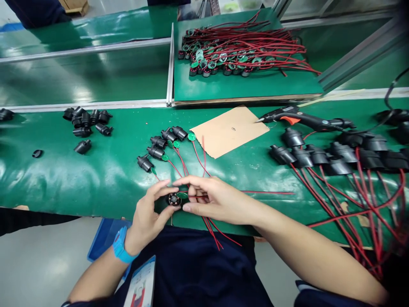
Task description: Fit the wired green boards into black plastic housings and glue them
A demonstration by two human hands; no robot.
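My left hand [150, 211] wears a blue wristwatch and grips a small round motor part [174, 199], black with a copper-coloured ring, between thumb and fingers. A green circuit disc [182, 195] with a red wire sits right beside it. My right hand [212, 198] has its fingers curled round the red wire [262, 192], which runs out to the right. Just beyond my hands stands a slanted row of black plastic housings [156, 152], with green discs and red wires by their open ends.
A hot glue gun [300, 118] with an orange trigger rests with its nozzle over a cardboard piece [230, 131]. Wired black housings [338, 165] crowd the right. Loose black housings [83, 121] lie at left. A raised green board [249, 89] bears many wired parts.
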